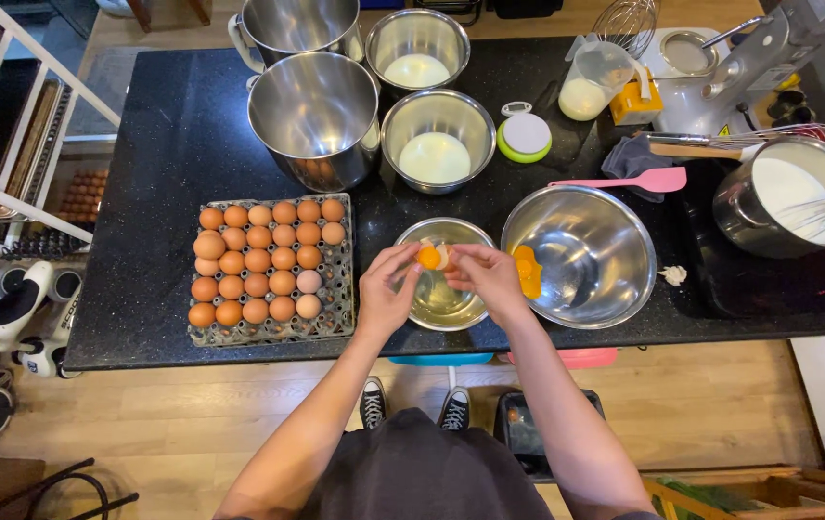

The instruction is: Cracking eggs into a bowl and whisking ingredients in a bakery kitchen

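A cracked brown egg with its orange yolk (431, 256) is being held clamped between the left hand (386, 289) and right hand (489, 279), directly above the small steel bowl (461, 313) near the surface's front edge, both hands equally near

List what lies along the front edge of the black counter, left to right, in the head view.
Egg tray → left hand → cracked egg held over a small steel bowl → right hand → large steel bowl holding yolks → saucepan of white liquid.
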